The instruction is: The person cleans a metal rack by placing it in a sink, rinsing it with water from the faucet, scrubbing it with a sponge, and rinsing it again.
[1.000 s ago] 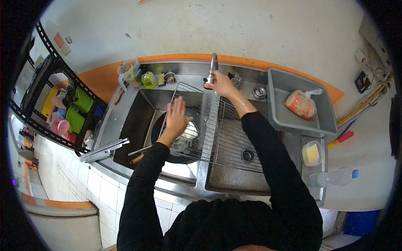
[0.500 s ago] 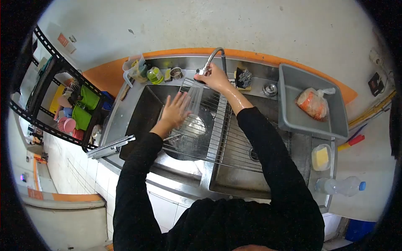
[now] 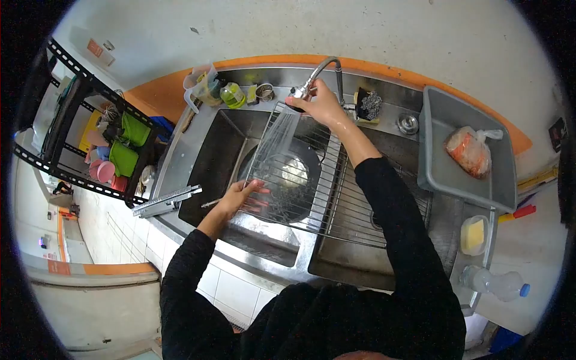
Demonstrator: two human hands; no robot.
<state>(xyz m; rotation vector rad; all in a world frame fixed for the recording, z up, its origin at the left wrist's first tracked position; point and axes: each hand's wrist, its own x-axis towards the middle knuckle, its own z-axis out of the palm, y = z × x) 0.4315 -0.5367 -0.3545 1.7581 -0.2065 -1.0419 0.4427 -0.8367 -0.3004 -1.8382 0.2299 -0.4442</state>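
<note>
My right hand [image 3: 321, 105] grips the faucet spray head [image 3: 297, 95], which hangs from a bent metal hose. Water fans down from it onto a wire rack [image 3: 336, 207] that lies across both sink basins. At the rack's left edge is my left hand [image 3: 237, 198], thumb above and fingers passing under the wires, closed on the rack. Below the rack, in the left basin, a round dark pan [image 3: 309, 180] shows wet and shiny, partly hidden by the wires and the spray.
A grey tub [image 3: 429, 174] with a bagged orange item [image 3: 468, 153] stands right. Near it are a yellow block in a container [image 3: 474, 235] and a plastic bottle [image 3: 495, 283]. Dish soap [image 3: 233, 95] and a scourer [image 3: 370, 107] line the back. A black shelf [image 3: 90, 192] stands left.
My left hand has come down from the spray, where its fingers were spread, to the rack's left edge and closed on it. My right hand still holds the running spray head.
</note>
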